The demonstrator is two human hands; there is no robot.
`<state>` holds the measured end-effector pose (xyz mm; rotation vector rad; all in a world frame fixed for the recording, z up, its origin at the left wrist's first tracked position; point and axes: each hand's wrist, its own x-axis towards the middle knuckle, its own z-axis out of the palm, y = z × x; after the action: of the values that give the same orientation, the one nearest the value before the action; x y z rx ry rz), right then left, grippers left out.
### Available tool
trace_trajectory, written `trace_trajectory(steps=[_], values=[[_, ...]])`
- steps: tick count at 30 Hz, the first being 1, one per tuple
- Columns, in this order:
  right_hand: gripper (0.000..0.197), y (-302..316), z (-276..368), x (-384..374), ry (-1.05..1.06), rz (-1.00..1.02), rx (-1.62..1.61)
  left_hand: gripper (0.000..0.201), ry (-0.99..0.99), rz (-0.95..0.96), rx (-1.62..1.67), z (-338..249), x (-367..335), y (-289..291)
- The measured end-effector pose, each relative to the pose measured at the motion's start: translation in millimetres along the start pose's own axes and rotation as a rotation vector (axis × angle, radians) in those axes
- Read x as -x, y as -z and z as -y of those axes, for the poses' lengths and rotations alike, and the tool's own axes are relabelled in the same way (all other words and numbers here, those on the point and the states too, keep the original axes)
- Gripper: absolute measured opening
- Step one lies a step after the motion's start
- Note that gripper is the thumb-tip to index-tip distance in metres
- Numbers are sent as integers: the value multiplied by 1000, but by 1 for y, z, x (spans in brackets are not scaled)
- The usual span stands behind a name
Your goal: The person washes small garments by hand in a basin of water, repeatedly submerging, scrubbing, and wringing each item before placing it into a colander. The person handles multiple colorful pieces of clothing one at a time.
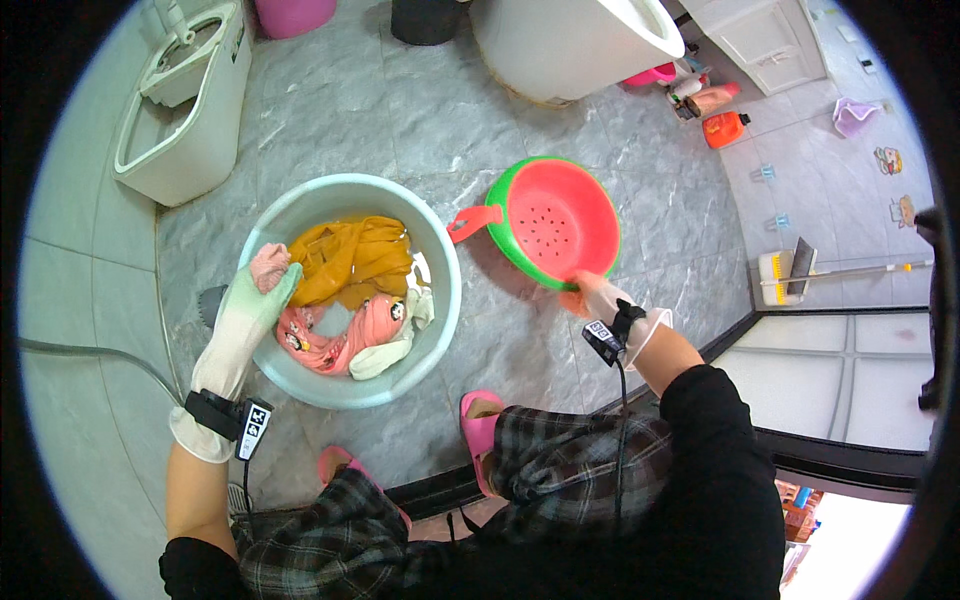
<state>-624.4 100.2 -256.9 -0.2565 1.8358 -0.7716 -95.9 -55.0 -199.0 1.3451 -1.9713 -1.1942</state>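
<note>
Fingers [580, 280] of the right hand [600, 297] pinch the near rim of a red-and-green basin [560, 205] lying just beyond, its handle [480, 218] pointing left toward the tub [352, 181]; the left hand [260, 302], farther off, grasps pink cloth [268, 266].

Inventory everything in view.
tub: 1, pale blue, floor
cloths: 3 or more, mustard, pink, white, in tub
small cloth: 1, pink, left hand
handled basin: 1, red and green, right of tub
containers: 2, pink, black, top
fixtures: 2, white, top
cabinet: 1, white, top right
bottles: several, orange, white, below cabinet
pouch: 1, lilac, right wall
hooks: 2, blue, right wall
brush: 1, yellow, white, right
hose: 1, grey, left
slippers: 2, pink, feet
trousers: 1, dark plaid, bottom
wrist devices: 2, black, wrists
left hand: 1, pale glove, holding small cloth
right hand: 1, whitish glove, basin rim
</note>
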Motion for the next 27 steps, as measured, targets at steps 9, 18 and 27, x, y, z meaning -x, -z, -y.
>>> trace_trajectory(steps=[9, 18, 27], values=[[23, 32, 171, 60, 877, -444, -59, 23, -155, 5, -85, -10, -5, 6], [35, -79, 235, 101, 1076, -475, 247, 29, -189, -50, -153, -18, 4, 17], [30, -55, 196, 83, 971, -616, 455, 25, -65, -148, 77, -12, 10, 30]])
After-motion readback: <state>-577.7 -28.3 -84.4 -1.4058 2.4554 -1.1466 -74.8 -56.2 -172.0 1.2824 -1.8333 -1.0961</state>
